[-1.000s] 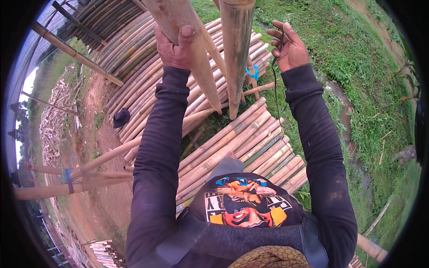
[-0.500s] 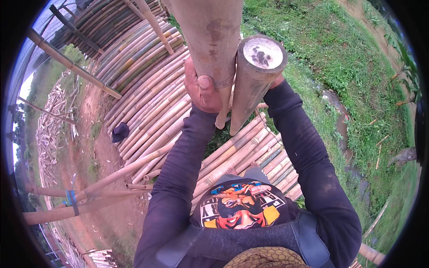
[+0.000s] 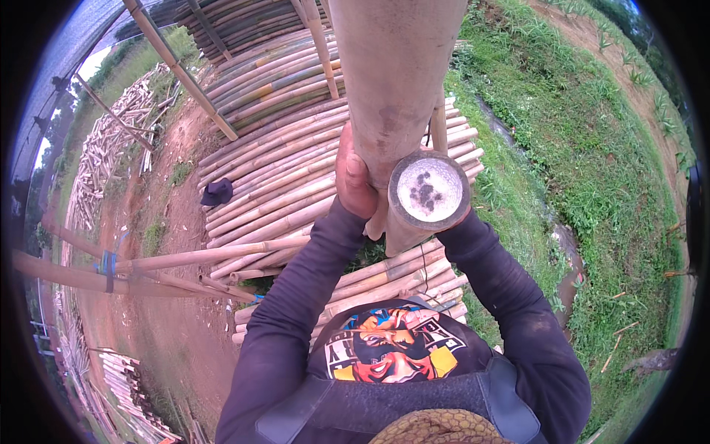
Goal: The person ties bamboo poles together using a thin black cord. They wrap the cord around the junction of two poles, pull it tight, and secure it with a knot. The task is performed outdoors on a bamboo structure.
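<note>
A thick, pale bamboo pole [image 3: 399,74] stands upright before me and runs out past the top of the view. My left hand [image 3: 355,177] is closed against its left side, thumb at the front. Beside it on the right is a shorter bamboo pole [image 3: 403,233], its cut end [image 3: 427,191] turned up toward me, with a whitish, dark-spotted wall inside the rim. My right hand [image 3: 464,216] is at the far right side of this shorter pole. Only a sliver of that hand shows; the pole hides its fingers. The lower ends of both poles are mostly covered.
Laid-out bamboo poles [image 3: 288,170] cover the ground ahead and left, with more under me [image 3: 399,274]. A dark cap [image 3: 217,192] lies at their left end. Blue ties [image 3: 109,270] bind a bamboo rail. Posts stand ahead. Right is a grassy slope [image 3: 584,170] with a ditch.
Both hands and the two poles have shifted right and lower in the view. The shorter pole's cut end now faces me more squarely and overlaps the thick pole's lower part.
</note>
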`<state>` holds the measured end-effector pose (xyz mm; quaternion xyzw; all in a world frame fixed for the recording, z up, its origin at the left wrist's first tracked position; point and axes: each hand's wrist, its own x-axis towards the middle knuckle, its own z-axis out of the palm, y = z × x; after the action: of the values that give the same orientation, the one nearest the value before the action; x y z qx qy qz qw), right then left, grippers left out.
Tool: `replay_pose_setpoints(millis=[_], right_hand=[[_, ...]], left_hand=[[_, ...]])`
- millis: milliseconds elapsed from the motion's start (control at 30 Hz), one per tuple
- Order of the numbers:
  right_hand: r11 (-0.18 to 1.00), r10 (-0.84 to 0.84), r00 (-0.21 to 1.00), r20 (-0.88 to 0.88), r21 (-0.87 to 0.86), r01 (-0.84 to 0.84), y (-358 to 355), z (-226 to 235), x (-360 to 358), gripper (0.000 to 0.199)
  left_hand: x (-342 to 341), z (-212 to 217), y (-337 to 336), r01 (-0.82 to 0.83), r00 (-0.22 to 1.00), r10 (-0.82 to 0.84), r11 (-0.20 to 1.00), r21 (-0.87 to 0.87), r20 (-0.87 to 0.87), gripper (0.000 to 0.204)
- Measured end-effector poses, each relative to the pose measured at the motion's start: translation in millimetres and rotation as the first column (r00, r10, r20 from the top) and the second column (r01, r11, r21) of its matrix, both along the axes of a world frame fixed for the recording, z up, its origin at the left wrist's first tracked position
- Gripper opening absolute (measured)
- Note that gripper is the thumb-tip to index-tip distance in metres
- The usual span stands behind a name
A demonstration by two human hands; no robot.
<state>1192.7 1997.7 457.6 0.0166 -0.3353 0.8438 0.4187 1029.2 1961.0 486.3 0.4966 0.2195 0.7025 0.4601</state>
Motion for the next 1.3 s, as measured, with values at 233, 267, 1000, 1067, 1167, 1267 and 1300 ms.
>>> replay_pose_setpoints(millis=[233, 267, 1000, 1067, 1167, 1267, 1300], right_hand=[[0.990, 0.118, 0.993, 0.023, 0.070, -0.120, 24.8, 5.1, -5.1, 0.035], [0.983, 0.166, 0.986, -0.009, 0.075, -0.165, 28.2, 6.7, -5.5, 0.034], [0.833, -0.469, 0.623, 0.626, 0.548, 0.076, 143.9, 51.2, 83.7, 0.015], [0.726, -0.671, 0.418, 0.612, 0.657, 0.204, 148.0, 49.1, 107.7, 0.020], [0.673, -0.740, 0.286, 0.609, 0.672, 0.310, 145.1, 47.1, 144.3, 0.023], [0.610, -0.785, 0.146, 0.603, 0.707, 0.358, 131.1, 49.0, 177.0, 0.022], [0.626, -0.771, 0.162, 0.616, 0.685, 0.372, 124.4, 49.4, 184.4, 0.022]], left_hand=[[-16.4, 3.7, 10.0, 0.093, 0.979, -0.057, 0.979, -0.180, 0.197, 0.072], [-18.6, 3.9, 12.2, 0.197, 0.948, -0.148, 0.968, -0.154, 0.282, 0.070], [-157.1, -3.1, -14.0, -0.401, 0.709, 0.190, 0.900, -0.168, -0.679, 0.030], [-171.3, 9.1, -57.6, -0.485, 0.685, 0.269, 0.862, -0.148, -0.678, 0.030], [-174.4, 10.4, -114.1, -0.619, 0.624, 0.287, 0.749, -0.236, -0.727, 0.031], [-150.2, -5.6, -150.9, -0.648, 0.663, 0.345, 0.710, -0.277, -0.665, 0.032], [-135.8, -12.5, -158.7, -0.606, 0.732, 0.321, 0.711, -0.358, -0.601, 0.031]])
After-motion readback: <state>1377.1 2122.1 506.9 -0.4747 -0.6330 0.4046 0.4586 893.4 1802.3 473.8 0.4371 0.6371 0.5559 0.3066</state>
